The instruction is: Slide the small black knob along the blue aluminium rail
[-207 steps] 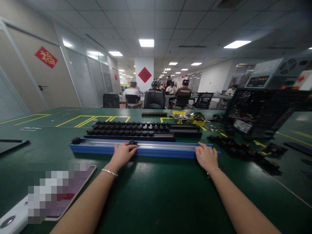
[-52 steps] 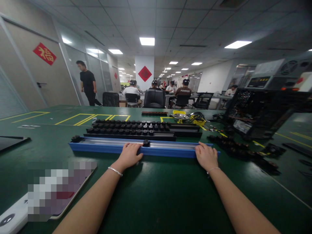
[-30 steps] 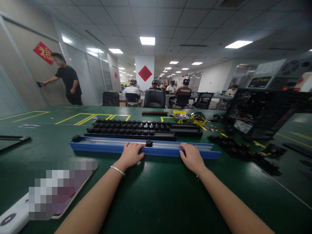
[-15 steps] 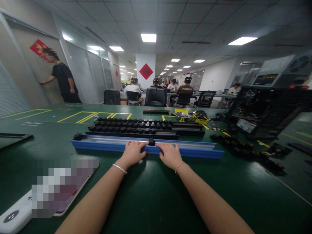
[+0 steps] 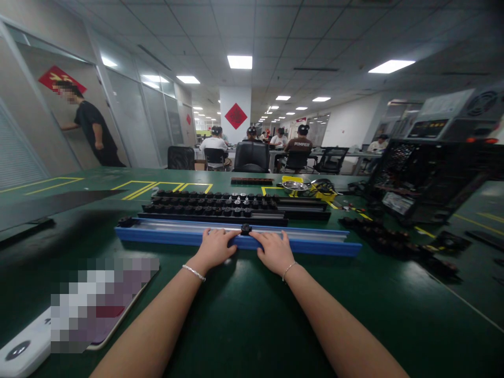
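Observation:
A long blue power track (image 5: 165, 238) with a silvery channel lies crosswise on the green table. One black socket module (image 5: 245, 229) sits in the channel near its middle, between my hands. My left hand (image 5: 214, 247) grips the track left of this module, fingers over the top and thumb at the front, its index finger reaching to the module. On the right side, my right hand (image 5: 274, 250) holds the track the same way, index fingertip at the module's edge. Another black module (image 5: 125, 222) sits at the track's left end.
Behind lie black tracks (image 5: 268, 214) with rows of black modules. A phone (image 5: 106, 336) and white device (image 5: 23, 349) lie front left; a dark flat panel (image 5: 59, 203) juts in from the left. An opened computer case (image 5: 409, 178) stands right, near a metal bowl (image 5: 295, 186).
My right index finger has shifted slightly toward the module; both hands otherwise stay put. A dark flat panel has come in at the left. The person at the door has moved left.

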`<state>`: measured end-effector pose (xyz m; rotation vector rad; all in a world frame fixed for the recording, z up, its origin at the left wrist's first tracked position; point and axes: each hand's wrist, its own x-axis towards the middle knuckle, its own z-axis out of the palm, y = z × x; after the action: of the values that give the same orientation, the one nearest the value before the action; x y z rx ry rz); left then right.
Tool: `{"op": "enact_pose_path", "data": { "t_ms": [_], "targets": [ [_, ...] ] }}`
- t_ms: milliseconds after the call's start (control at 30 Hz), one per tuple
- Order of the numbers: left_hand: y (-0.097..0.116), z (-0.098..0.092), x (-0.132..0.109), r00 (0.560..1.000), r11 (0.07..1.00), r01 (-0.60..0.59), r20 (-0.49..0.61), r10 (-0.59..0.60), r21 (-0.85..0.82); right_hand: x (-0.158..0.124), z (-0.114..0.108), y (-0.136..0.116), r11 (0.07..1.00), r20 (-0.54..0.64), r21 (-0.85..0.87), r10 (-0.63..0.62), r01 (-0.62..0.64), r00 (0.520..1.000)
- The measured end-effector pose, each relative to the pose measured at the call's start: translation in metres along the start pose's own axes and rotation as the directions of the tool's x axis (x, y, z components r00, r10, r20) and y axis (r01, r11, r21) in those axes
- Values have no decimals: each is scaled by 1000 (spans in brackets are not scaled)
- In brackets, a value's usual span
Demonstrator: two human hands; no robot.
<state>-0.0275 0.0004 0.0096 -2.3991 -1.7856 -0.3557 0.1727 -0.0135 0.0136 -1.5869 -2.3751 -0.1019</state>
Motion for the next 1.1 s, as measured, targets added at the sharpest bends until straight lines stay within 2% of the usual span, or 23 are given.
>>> {"op": "enact_pose_path", "data": {
  "t_ms": [533,867,1100],
  "targets": [
    [1,-2,0,999,1000,4,38,-4,10,0,-2,0,999,43,-44,-5,7,999],
    [1,-2,0,999,1000,9,47,-9,15,0,2,0,999,-9,-34,2,-2,1000],
    [0,-1,1,999,1000,3,42,-3,9,0,-1,1,999,35,-47,-14,15,999]
  ]
}}
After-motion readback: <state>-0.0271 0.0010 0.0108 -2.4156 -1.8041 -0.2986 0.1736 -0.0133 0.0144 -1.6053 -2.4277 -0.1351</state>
